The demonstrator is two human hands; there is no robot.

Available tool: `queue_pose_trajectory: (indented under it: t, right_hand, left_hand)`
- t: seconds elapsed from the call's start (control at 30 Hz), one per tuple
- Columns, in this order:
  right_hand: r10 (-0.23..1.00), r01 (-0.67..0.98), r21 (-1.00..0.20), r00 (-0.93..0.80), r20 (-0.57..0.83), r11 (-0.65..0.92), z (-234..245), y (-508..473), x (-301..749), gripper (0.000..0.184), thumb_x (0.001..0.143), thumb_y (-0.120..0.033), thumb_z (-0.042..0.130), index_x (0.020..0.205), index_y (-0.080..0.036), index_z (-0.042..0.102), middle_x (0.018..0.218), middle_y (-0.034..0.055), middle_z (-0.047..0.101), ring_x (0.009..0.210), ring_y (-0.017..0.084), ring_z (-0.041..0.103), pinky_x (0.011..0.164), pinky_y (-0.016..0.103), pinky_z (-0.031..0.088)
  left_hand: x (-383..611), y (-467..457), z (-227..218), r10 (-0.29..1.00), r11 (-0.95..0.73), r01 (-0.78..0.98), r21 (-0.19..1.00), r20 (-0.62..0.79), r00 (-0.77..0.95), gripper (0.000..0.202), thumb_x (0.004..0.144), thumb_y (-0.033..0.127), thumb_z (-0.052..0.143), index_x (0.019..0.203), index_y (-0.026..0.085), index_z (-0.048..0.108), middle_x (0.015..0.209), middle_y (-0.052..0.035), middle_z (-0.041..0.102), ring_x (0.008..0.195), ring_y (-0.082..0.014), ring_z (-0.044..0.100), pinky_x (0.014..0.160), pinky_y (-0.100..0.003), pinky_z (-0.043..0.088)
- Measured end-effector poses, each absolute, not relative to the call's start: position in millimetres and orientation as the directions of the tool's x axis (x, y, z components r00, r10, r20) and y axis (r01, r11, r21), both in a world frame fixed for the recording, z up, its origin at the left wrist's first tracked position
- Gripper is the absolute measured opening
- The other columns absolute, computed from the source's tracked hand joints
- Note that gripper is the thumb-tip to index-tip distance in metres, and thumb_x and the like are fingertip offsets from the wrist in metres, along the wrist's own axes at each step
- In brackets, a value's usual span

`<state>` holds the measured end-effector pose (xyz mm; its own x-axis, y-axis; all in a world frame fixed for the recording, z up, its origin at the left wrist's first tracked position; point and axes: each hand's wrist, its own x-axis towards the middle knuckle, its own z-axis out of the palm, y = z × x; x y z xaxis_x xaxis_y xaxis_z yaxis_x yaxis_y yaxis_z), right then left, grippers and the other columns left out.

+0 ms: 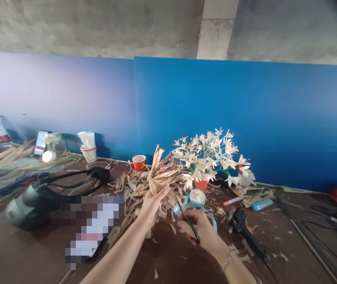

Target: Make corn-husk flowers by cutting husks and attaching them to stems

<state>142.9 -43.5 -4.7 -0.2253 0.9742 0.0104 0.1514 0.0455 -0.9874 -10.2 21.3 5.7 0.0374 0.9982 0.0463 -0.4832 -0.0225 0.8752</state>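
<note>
My left hand (152, 207) is closed around the base of a bunch of dried corn husks (157, 167), whose pale brown strips fan upward. My right hand (202, 228) grips dark-handled scissors (192, 228), with the blades pointing up and left towards the husks. Whether the blades touch the husk cannot be made out. Beyond my right hand, white husk flowers (205, 152) on green stems stand in an orange paper cup (202, 183). A roll of light tape (197, 196) and pale blue ribbon (212, 221) lie just behind that hand.
Husk scraps (130, 185) litter the brown table. On the right lie a black glue gun (248, 234) and a turquoise packet (262, 204). To the left are a dark headset-like device (29, 209) and a blurred phone (94, 228). A red cup (139, 162) stands near the blue partition (245, 102).
</note>
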Motion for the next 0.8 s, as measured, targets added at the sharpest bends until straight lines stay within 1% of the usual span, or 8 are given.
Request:
queue_pose_trajectory:
  t: [0.13,0.37,0.57,0.67,0.8]
  right_hand:
    - [0.975,0.161,-0.986,-0.223,0.01,0.047,-4.7,-42.6,145.0,0.031,0.068,-0.046,0.063,0.07,-0.016,0.055,0.037,-0.009,0.039,0.028,0.004,0.031,0.029,0.016,0.023]
    - [0.972,0.173,-0.984,-0.236,0.007,0.049,-4.3,-43.4,145.7,0.027,0.069,-0.042,0.062,0.067,-0.017,0.054,0.038,-0.0088,0.038,0.029,0.004,0.031,0.03,0.017,0.022]
    - [0.965,0.181,-0.983,-0.262,-0.008,0.041,-3.3,-43.9,146.6,0.026,0.069,-0.042,0.061,0.067,-0.017,0.054,0.04,-0.0082,0.039,0.029,0.004,0.032,0.03,0.017,0.022]
    - [0.961,0.198,-0.979,-0.276,-0.009,0.048,-2.0,-43.6,147.0,0.025,0.07,-0.04,0.061,0.066,-0.016,0.055,0.042,-0.0077,0.039,0.029,0.004,0.032,0.029,0.017,0.023]
    - [0.955,0.225,-0.974,-0.294,-0.035,0.034,-1.7,-43.0,148.6,0.023,0.07,-0.037,0.063,0.066,-0.016,0.055,0.043,-0.0076,0.038,0.03,0.004,0.034,0.029,0.015,0.023]
  left_hand:
    - [-10.5,21.3,5.8,0.998,-0.03,-0.47,0.882,0.057,0.042,0.025,0.056,0.03,0.075,0.069,0.012,0.065,0.056,0.0009,0.058,0.043,-0.0055,0.043,0.042,-0.019,0.027]
    - [-10.9,20.8,9.1,0.999,-0.031,-0.472,0.881,0.032,-0.006,0.028,0.057,0.033,0.074,0.067,0.013,0.058,0.05,0.005,0.049,0.04,-0.0043,0.037,0.04,-0.018,0.023]
    - [-12.8,21.3,10.4,0.999,-0.024,-0.475,0.88,0.039,0.02,0.028,0.056,0.033,0.075,0.061,0.013,0.056,0.047,0.0065,0.045,0.038,-0.0032,0.033,0.039,-0.02,0.021]
    - [-13.6,20.5,12.3,0.999,-0.018,-0.468,0.884,0.033,0.025,0.028,0.055,0.033,0.076,0.062,0.013,0.057,0.047,0.0063,0.047,0.037,-0.0025,0.033,0.04,-0.02,0.022]
    - [-15.0,21.2,12.8,0.999,0.004,-0.443,0.896,0.012,0.034,0.027,0.055,0.032,0.076,0.068,0.012,0.062,0.052,0.0041,0.052,0.04,-0.0033,0.037,0.039,-0.019,0.024]
